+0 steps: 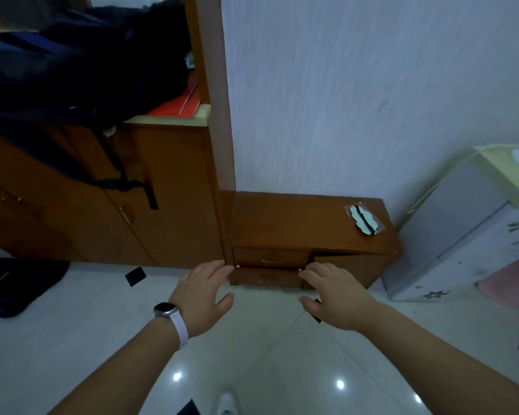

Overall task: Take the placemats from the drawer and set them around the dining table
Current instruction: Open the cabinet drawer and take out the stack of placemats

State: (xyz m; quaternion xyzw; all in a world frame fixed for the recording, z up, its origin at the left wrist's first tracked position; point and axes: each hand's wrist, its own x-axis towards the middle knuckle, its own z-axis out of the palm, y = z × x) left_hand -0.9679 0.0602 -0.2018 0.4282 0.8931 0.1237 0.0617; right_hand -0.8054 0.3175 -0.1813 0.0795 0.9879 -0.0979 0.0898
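A low brown wooden cabinet (297, 223) stands against the white wall, with two stacked drawers at its left front. The upper drawer (270, 256) is closed; the lower drawer (267, 277) sticks out slightly. My left hand (203, 298), with a white watch on its wrist, reaches toward the lower drawer's left corner, fingers spread and empty. My right hand (331, 295) reaches toward that drawer's right corner, also spread and empty. No placemats and no dining table are in view.
A packaged light-blue item (363, 220) lies on the cabinet top. A tall wooden cupboard (126, 205) with a dark backpack (72, 70) on it stands left. A small grey fridge (462, 229) stands right. A dark bag (15, 286) lies on the glossy tile floor.
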